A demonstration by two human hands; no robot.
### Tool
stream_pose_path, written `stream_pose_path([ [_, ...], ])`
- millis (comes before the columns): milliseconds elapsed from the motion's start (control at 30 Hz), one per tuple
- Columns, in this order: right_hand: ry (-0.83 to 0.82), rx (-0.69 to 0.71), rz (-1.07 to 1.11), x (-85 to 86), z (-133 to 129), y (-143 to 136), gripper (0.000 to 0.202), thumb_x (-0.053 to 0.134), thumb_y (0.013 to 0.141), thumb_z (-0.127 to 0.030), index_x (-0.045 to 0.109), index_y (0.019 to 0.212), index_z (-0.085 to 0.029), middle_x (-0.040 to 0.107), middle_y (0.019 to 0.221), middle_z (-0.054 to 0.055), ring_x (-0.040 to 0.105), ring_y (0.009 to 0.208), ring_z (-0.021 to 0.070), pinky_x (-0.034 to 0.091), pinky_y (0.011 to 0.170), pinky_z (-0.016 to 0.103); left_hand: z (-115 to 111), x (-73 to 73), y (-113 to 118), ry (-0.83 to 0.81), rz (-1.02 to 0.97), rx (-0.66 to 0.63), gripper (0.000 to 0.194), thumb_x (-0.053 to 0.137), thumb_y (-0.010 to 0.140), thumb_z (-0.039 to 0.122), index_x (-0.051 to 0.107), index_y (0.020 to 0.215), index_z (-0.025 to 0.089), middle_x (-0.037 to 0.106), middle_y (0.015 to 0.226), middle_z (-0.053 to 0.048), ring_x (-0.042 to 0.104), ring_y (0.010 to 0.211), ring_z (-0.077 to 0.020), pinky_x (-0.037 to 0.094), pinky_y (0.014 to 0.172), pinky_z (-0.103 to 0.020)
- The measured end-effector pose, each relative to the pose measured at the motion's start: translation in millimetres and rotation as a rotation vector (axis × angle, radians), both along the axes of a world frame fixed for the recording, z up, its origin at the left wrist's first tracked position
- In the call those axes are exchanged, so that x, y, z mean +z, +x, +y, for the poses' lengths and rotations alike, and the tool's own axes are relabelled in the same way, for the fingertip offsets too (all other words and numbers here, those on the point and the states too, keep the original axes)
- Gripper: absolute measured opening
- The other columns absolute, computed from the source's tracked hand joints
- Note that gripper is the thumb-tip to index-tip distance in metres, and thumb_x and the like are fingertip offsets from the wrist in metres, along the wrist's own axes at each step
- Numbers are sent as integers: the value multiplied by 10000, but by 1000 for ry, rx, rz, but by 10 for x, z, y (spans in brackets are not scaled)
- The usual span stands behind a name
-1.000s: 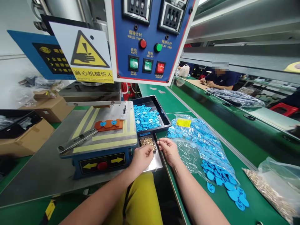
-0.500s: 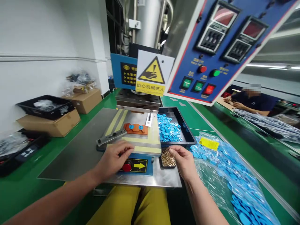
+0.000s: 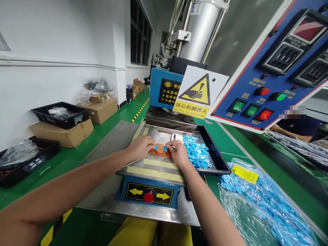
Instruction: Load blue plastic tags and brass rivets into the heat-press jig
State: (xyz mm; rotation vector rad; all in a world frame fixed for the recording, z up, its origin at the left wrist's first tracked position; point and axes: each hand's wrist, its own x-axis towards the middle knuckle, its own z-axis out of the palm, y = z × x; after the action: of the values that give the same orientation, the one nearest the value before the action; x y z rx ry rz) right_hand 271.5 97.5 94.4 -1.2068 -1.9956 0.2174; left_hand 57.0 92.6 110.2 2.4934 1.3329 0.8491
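An orange fixture block (image 3: pixel 160 150) sits on the taped metal plate (image 3: pixel 156 171) of the press. Two small blue plastic pieces lie in it, a left one (image 3: pixel 155 147) and a right one (image 3: pixel 165 148). My left hand (image 3: pixel 142 147) reaches the block's left end, thumb and fingertips pinched at the left blue piece. At the other piece, my right hand (image 3: pixel 178 152) is closed in a similar pinch. Whatever the fingertips hold is too small to make out. My right forearm mostly covers the small dark container of brass parts.
A black tray (image 3: pixel 220 163) of blue pieces stands right of the plate, beside a clear bag of blue pieces (image 3: pixel 258 196). The press head (image 3: pixel 170 121) hangs behind the block. A control panel (image 3: pixel 246 92) juts in at upper right. A red button (image 3: pixel 149 195) faces me.
Both hands have moved forward to the orange block, the right one from the container of brass parts and the left one from the plate's front edge. The view has shifted too.
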Motion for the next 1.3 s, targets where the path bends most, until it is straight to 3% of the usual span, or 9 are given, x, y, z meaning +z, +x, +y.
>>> stream_pose_path([
  [433, 118, 12, -140, -14, -20, -41, 195, 530, 894, -189, 715, 839, -223, 678, 843, 51, 544, 840, 216, 455, 752, 328, -28, -11, 49, 14, -11, -25, 217, 476, 862, 159, 690, 834, 170, 640, 824, -41, 569, 727, -163, 425, 683, -267],
  [700, 125, 39, -145, 0, -50, -21, 202, 520, 905, -188, 715, 863, -220, 681, 861, 51, 547, 846, 217, 462, 756, 326, 34, -47, 51, -4, -39, -42, 202, 501, 837, 145, 697, 794, 174, 654, 826, -41, 595, 763, -168, 435, 710, -274],
  [900, 163, 39, -197, 8, -75, -21, 235, 492, 915, -177, 719, 885, -226, 679, 861, 60, 547, 846, 220, 472, 758, 326, 12, -51, 36, 17, 41, -20, 249, 463, 860, 173, 708, 818, 174, 639, 818, -56, 580, 739, -179, 442, 685, -279],
  [1300, 193, 25, -92, -75, -145, 54, 287, 471, 865, -109, 706, 1001, -202, 684, 945, 73, 557, 913, 229, 494, 816, 357, -62, -52, 2, 43, 63, 3, 185, 521, 860, 182, 671, 967, 166, 660, 888, -50, 600, 780, -173, 453, 734, -266],
])
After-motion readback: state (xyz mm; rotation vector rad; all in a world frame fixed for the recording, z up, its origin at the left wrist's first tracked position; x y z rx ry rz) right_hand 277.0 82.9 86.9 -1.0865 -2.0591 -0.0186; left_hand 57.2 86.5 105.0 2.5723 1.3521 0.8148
